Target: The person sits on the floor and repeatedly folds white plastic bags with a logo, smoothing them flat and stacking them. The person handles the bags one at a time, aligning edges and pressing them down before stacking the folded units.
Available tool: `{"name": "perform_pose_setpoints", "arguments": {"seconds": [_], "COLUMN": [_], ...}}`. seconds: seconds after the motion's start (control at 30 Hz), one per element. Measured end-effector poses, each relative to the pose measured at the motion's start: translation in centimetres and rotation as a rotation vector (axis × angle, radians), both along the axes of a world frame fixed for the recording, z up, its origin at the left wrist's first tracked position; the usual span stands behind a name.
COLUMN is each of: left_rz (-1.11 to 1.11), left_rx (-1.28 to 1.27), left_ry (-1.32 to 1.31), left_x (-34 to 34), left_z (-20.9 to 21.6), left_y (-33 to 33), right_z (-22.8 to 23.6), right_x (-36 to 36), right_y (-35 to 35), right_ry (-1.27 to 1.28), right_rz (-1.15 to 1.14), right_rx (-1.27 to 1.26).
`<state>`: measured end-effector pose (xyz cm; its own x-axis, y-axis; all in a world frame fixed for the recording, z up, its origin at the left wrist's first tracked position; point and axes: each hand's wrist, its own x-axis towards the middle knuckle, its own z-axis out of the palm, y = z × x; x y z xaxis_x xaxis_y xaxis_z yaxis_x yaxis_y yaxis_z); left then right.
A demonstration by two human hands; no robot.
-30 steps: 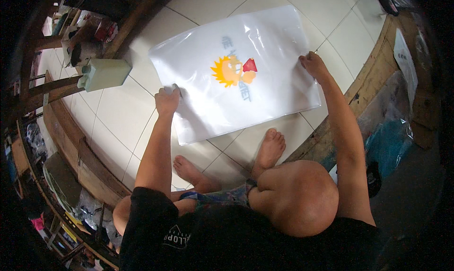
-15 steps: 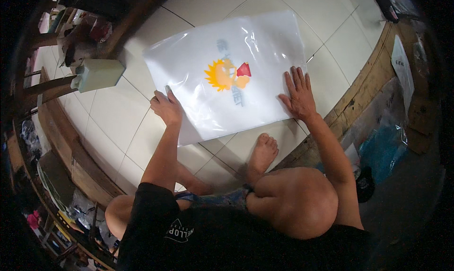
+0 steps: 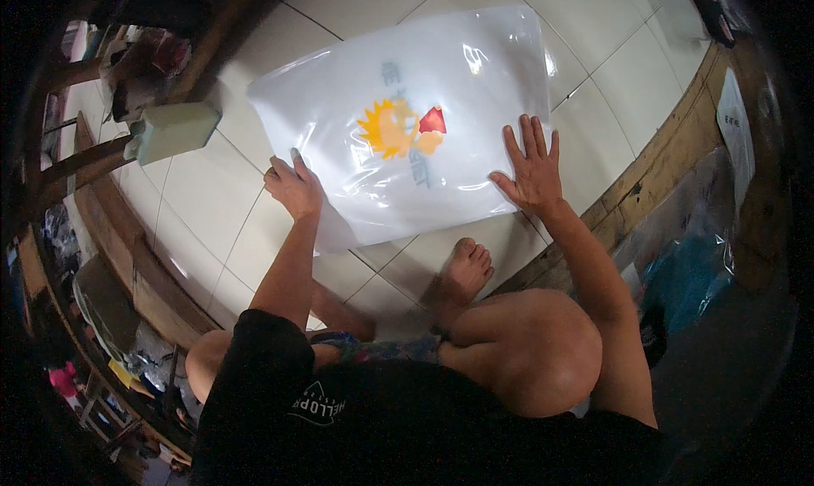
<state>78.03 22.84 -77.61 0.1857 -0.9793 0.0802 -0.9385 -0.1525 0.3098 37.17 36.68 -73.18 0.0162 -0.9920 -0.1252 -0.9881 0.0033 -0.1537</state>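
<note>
A large white plastic bag [image 3: 339,172], glossy and clear-edged, lies nearly flat on the tiled floor before me. Its middle carries a yellow, orange and red printed figure, with blurred grey lettering showing beside it. My left hand [image 3: 295,188] grips the bag's left edge, thumb on top and the other fingers curled at the border. Over at the right edge, my right hand [image 3: 537,168] rests flat on the bag with its fingers spread, holding nothing. My bare foot [image 3: 466,272] stands just below the bag's near edge.
A pale translucent block-like container [image 3: 176,133] juts in at the left by wooden beams. A wooden plank [image 3: 653,168] edges the floor on the right, with clear plastic and a blue-green package [image 3: 688,278] beyond it. Another wooden beam [image 3: 148,270] runs along the left.
My right hand's fingers have spread wider at the bag's right edge. The left hand keeps its grip, and the whole view has shifted slightly.
</note>
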Motion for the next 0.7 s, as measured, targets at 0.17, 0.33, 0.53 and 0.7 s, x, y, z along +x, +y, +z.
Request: {"name": "perform_pose_setpoints", "arguments": {"seconds": [0.17,0.33,0.53,0.7], "left_rz": [-0.143,-0.719,-1.027,-0.899], "left_rx": [-0.216,-0.083,0.094,0.16], "left_ry": [0.215,0.447,0.32,0.167], "left_x": [-2.7,-21.3,-24.4,-20.0], "left_z": [1.3,3.6,4.2,3.7], "left_y": [-0.8,5.9,9.5,9.6], "right_z": [-0.1,-0.4,-1.3,-0.8], "right_x": [-0.1,0.0,-0.6,0.3], "right_y": [-0.2,-0.2,0.2,-0.3], "right_ry": [0.018,0.031,0.091,0.055], "right_rz": [-0.004,0.029,0.036,0.015], "right_rx": [-0.028,-0.056,-0.084,-0.028]}}
